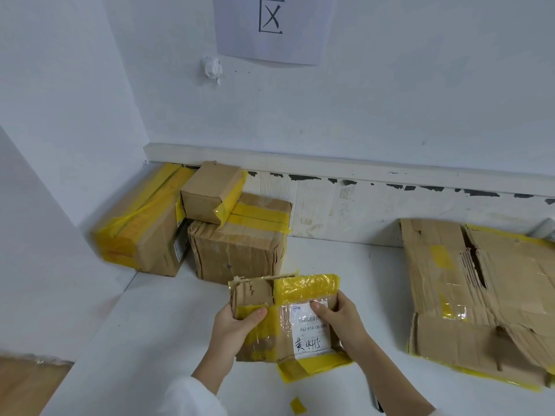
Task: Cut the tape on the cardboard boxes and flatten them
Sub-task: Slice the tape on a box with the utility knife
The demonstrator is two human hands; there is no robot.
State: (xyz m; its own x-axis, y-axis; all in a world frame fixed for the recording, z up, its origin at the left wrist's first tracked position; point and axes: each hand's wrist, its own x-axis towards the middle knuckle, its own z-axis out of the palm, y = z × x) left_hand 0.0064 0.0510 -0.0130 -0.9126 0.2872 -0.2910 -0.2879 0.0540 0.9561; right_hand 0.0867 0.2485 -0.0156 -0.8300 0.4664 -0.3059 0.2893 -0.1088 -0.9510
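Cardboard box (pixel 288 322) in both hands right now, a small one wrapped in yellow tape with a white shipping label (pixel 310 328) on the face, held just above the white table (pixel 168 319) near the front edge. Left hand (pixel 237 322) has its thumb and fingers curled round the left edge, just below the torn-open flap (pixel 252 291). Right hand (pixel 339 318) grips the right edge, thumb pressed on the top of the label. So both hands are clamped on the same box, no knife in either one that I can see.

Looks like it's partly squashed already and the flap end is open, so I'd guess we're mid-flatten on this one.

What could go wrong from here:
- the tape around the bottom looks uncut, so pushing it flat may just rip the board instead of folding it
- tape is shiny, a thumb could slip while squeezing
- a dark thin thing (pixel 377 400) lies on the table by the right forearm, maybe the cutter, can't tell. An elbow could knock it off

Three taped boxes (pixel 237 250) wait stacked against the back wall on the left, and a flattened pile (pixel 480 295) sits well apart on the right. Scrap of tape (pixel 297 405) on the table near the front
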